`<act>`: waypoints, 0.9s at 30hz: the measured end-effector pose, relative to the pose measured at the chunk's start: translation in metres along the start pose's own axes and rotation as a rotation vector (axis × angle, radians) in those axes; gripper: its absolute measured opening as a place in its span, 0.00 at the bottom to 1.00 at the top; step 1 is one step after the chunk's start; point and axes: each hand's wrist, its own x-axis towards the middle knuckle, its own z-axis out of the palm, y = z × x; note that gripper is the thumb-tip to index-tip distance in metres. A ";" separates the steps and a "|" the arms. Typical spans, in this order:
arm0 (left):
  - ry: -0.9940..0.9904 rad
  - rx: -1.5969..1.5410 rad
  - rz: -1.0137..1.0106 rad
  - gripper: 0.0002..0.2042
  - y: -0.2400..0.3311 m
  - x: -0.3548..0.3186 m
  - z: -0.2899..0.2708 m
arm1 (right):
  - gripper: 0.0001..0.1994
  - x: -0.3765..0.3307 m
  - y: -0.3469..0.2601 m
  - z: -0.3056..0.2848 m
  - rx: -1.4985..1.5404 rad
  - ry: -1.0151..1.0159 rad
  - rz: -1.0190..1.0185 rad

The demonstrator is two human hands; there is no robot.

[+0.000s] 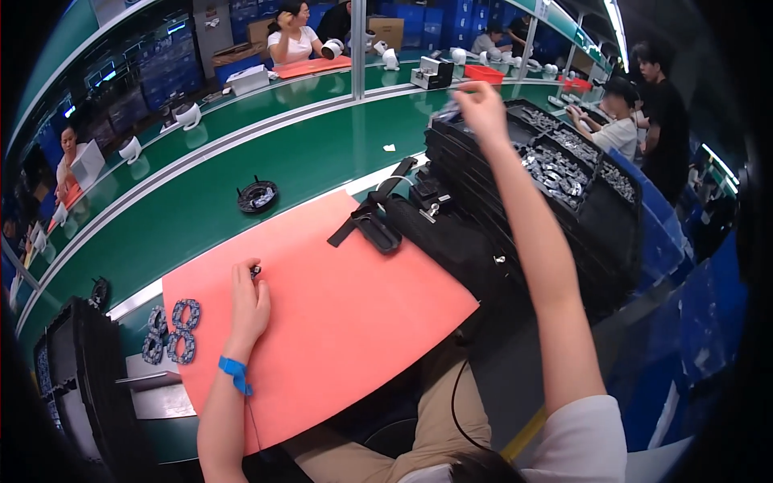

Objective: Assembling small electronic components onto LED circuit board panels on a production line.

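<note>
My left hand (250,302) rests on the salmon-pink mat (338,322), a blue wrist strap (234,375) at its wrist. Its fingers are closed around a small black part (255,271) that shows only at the fingertips. My right arm reaches far forward, and my right hand (484,113) is over the back corner of a stack of black trays (459,165), its fingers drawn together. By those fingertips is a blurred, greyish shiny patch; I cannot make out what they hold. Small silvery parts (557,173) fill several compartments of the top tray.
Ring-shaped circuit boards (184,332) lie at the mat's left edge, beside another tray stack (84,378). A black pouch (377,232) sits at the mat's far corner. A round black housing (257,196) is on the green conveyor belt (322,161). Other people work across the line.
</note>
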 end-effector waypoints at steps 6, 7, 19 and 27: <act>-0.043 0.205 -0.012 0.15 0.004 -0.003 -0.003 | 0.11 0.032 0.062 -0.078 -0.374 -0.050 0.167; -0.052 0.201 -0.010 0.15 0.005 -0.001 -0.002 | 0.10 0.035 0.082 -0.089 -0.377 -0.130 0.164; -0.268 -0.796 -0.267 0.15 0.039 -0.022 0.021 | 0.08 -0.152 -0.048 0.043 -0.033 -0.913 -0.220; -0.134 -0.908 -0.309 0.13 0.048 -0.012 0.009 | 0.14 -0.239 -0.064 0.097 0.549 -1.344 0.047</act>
